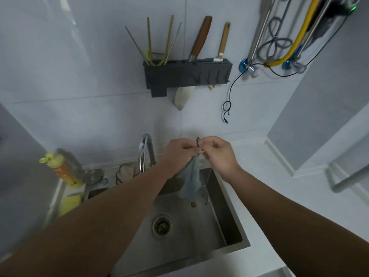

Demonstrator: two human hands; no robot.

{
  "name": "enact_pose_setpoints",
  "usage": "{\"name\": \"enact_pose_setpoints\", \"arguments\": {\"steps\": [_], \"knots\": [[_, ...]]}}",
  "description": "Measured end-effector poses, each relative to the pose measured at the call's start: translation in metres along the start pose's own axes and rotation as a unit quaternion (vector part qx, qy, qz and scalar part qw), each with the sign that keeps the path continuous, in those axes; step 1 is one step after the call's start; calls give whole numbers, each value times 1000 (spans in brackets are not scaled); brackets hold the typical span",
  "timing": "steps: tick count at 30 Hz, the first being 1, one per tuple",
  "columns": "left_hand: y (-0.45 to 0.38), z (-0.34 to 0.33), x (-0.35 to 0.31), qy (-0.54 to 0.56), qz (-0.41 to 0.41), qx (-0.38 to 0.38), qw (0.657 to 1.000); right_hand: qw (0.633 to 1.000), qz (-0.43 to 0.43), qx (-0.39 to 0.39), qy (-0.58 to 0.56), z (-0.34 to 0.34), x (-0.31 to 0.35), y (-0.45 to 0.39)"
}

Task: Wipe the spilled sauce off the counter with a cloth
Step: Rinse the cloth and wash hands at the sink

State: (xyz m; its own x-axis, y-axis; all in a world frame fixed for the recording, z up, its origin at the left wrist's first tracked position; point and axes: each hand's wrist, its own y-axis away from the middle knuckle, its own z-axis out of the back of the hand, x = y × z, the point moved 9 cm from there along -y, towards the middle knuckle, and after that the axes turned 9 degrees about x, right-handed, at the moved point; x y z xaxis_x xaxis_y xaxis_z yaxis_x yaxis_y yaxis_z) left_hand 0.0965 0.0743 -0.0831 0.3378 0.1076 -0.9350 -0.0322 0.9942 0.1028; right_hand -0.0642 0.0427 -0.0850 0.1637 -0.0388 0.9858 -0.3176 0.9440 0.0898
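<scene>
The cloth, grey-blue and limp, hangs over the sink, held up by its top edge near a small dark loop. The left hand and right hand meet there, each with fingers curled and pinching that top edge, so the rest of the cloth dangles down between the forearms toward the basin. Just left of the hands stands the tap; no water can be seen running from it. A few dark bits lie on the sink floor near the drain. The counter to the right shows no sauce in the part that is visible, so the spill is either out of view or already gone; the picture cannot settle which. My guess is that the cloth is being rinsed, shaken out or readied for hanging, which suggests the end of the job, though wiping may still lie ahead. On the wall above, a rack holds knives and chopsticks.
</scene>
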Motion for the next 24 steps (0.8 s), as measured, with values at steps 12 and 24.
{"name": "enact_pose_setpoints", "arguments": {"steps": [12,24], "knots": [[-38,23,-92,-67,-57,-18,996,999,32,8,0,29,85,-39],[-115,26,-120,86,3,-95,992,997,50,-45,48,73,120,-108]]}}
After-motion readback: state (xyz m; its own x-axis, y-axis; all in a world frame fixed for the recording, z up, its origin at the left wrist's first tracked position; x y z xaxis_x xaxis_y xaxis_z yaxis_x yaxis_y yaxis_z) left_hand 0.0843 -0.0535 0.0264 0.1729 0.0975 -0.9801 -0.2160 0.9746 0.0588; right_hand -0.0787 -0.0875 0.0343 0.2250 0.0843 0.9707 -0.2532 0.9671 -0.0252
